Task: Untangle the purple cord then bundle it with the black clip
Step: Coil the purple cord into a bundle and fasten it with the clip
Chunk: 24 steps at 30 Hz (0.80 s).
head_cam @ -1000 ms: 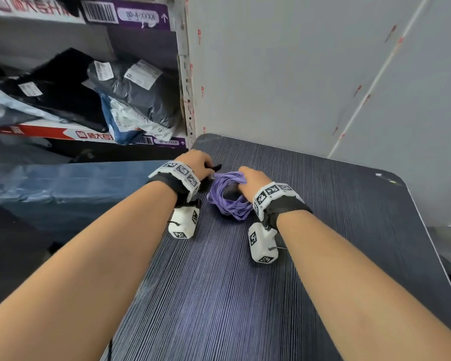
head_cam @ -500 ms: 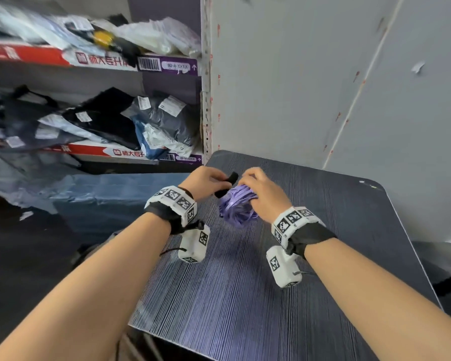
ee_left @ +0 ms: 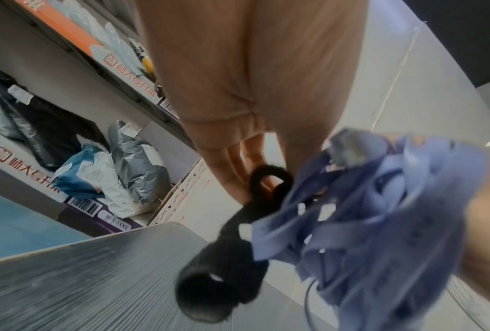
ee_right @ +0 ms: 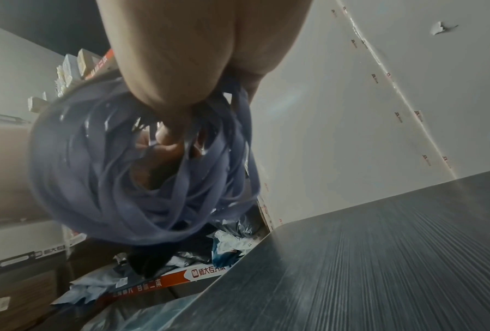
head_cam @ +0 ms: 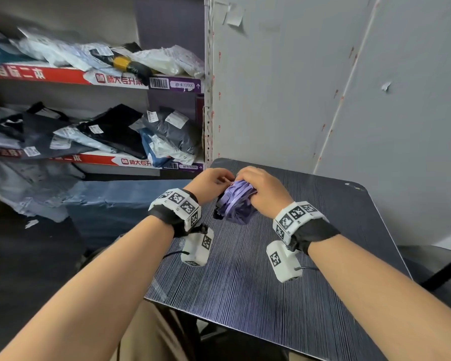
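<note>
The purple cord (head_cam: 236, 207) is a flat coil of several loops, held in the air above the dark striped table (head_cam: 271, 295). My right hand (head_cam: 264, 188) grips the coil from the right, fingers curled through its loops (ee_right: 110, 179). My left hand (head_cam: 210, 182) meets it from the left and pinches the black clip (ee_left: 232, 246), a fuzzy black strap. The strap loops at my left fingers (ee_left: 235, 170) and hangs down along the left side of the cord (ee_left: 365, 212). A black end shows under the coil (head_cam: 217, 214). The fingertips of both hands are hidden in the head view.
Open shelves (head_cam: 89, 160) packed with wrapped parcels stand left of the table. A grey wall panel (head_cam: 297, 100) rises close behind the table's far edge. A blue bin (head_cam: 130, 204) sits below the shelves beside the table's left edge.
Both hands have lifted the coil off the table and closed in on it. The black clip, held apart at the left, now lies against the cord's left side.
</note>
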Each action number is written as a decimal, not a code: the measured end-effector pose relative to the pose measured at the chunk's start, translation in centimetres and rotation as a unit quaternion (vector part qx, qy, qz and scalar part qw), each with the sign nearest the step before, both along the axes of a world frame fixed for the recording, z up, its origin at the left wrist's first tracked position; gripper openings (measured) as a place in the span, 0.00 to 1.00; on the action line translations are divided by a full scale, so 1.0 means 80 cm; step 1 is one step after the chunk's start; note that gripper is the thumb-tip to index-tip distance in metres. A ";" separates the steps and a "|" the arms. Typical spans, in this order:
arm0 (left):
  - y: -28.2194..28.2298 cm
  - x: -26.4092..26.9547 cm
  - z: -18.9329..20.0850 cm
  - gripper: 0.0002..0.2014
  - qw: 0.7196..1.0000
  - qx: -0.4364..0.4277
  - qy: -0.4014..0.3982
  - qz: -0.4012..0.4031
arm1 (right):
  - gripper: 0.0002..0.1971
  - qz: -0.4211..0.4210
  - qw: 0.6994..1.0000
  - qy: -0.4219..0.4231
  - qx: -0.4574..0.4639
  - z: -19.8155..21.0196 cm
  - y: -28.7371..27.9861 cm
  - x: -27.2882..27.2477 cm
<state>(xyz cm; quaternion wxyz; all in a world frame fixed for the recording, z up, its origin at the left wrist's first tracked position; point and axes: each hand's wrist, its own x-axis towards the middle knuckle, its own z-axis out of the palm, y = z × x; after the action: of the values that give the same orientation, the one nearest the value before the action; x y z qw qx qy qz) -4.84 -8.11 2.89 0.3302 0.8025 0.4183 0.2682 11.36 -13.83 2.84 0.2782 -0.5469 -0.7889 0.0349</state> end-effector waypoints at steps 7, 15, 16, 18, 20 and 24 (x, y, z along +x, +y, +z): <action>0.000 -0.003 -0.001 0.03 0.999 0.025 0.019 0.034 | 0.22 -0.038 0.999 0.009 -0.007 0.010 0.005 0.005; 0.012 -0.026 -0.017 0.08 0.990 0.065 0.098 0.072 | 0.22 -0.158 0.984 0.077 -0.028 -0.002 0.003 0.035; 0.015 -0.029 -0.019 0.09 0.990 0.066 0.097 0.081 | 0.21 -0.176 0.980 0.089 -0.030 -0.005 0.002 0.041; 0.018 -0.031 -0.022 0.12 0.987 0.064 0.118 0.085 | 0.21 -0.194 0.977 0.076 -0.045 -0.011 0.000 0.049; 0.017 -0.027 -0.025 0.18 0.981 0.057 0.162 0.091 | 0.21 -0.201 0.977 0.052 -0.055 -0.017 0.000 0.048; 0.018 -0.021 -0.034 0.25 0.965 0.055 0.223 0.123 | 0.19 -0.239 0.968 0.071 -0.040 -0.030 0.008 0.054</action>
<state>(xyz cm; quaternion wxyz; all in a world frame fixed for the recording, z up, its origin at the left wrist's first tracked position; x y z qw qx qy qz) -6.49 -6.64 0.21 0.1484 0.8012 0.5616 0.1438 15.65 -13.21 0.44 0.3114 -0.7262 -0.6117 0.0380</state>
